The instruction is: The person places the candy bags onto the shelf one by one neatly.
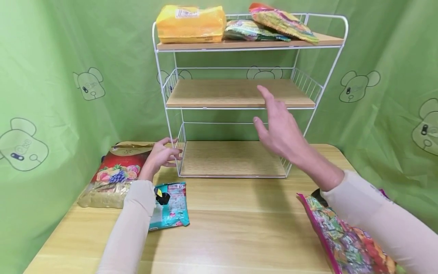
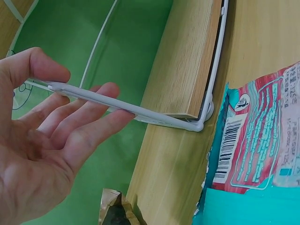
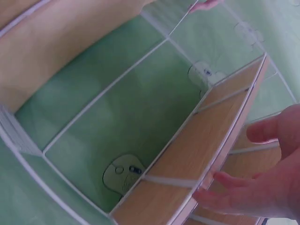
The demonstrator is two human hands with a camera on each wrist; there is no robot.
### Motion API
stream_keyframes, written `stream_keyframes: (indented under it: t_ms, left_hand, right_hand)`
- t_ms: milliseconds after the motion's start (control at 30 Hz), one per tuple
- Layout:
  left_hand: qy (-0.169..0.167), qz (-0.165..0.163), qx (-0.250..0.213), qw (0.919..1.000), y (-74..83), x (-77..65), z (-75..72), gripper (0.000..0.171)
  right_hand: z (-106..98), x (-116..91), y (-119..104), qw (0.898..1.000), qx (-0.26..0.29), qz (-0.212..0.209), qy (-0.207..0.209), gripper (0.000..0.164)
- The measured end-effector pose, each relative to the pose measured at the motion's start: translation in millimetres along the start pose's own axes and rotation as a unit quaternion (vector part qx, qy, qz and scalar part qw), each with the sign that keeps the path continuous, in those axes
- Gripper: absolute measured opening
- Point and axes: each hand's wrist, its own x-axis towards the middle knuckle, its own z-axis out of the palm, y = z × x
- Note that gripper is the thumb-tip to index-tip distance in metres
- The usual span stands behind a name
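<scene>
A white wire shelf rack (image 1: pixel 224 177) with three wooden boards stands at the back of the table. My left hand (image 1: pixel 161 154) holds its left front post low down. In the left wrist view, the thumb of that hand (image 2: pixel 35 140) lies on one side of the white post (image 2: pixel 103 101) and the fingers pass behind it. My right hand (image 1: pixel 282 127) is raised at the rack's right half, holding nothing, its index finger extended and thumb apart. It overlaps the middle board (image 1: pixel 219 91) in the head view. The right wrist view shows this hand (image 3: pixel 262 183) overlapping a board's edge.
The top board carries a yellow package (image 1: pixel 191 26), a green packet (image 1: pixel 249 30) and a colourful packet (image 1: pixel 284 23). A red and gold bag (image 1: pixel 119 171) and a teal packet (image 1: pixel 174 207) lie on the left. A pink-edged candy bag (image 1: pixel 349 239) lies under the right forearm.
</scene>
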Motion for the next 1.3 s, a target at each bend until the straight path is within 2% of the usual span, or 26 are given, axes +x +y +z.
stream_keyframes:
  t_ms: [167,367,500,733,1067,1300]
  left_hand:
    - [0.0,0.002,0.001,1.0,-0.4,0.0,0.6,0.056]
    - [0.002,0.001,-0.003,1.0,-1.0,-0.3,1.0,0.056]
    - [0.002,-0.001,-0.006,1.0,-1.4,-0.7,1.3,0.057]
    - [0.003,0.001,-0.003,1.0,-0.6,-1.7,1.2,0.056]
    - [0.002,0.003,0.004,1.0,-0.6,-0.9,0.7,0.053]
    - [0.002,0.0,-0.003,1.0,-1.9,0.8,0.5,0.053]
  right_hand:
    - [11.2,-9.8,-0.6,1.0,0.004,-0.013,0.002,0.081]
    - [27.8,-22.0,2.8,0.999,0.009,-0.018,-0.043,0.073]
    - [51.1,-31.5,5.9,0.995,0.024,-0.007,-0.096,0.064]
    - [98.3,-52.9,2.6,0.981,0.065,0.037,-0.177,0.056]
    - [156.9,-80.1,-9.0,0.968,0.09,0.066,-0.224,0.053]
    - [184.3,-96.4,-18.8,0.958,0.118,0.038,-0.26,0.049]
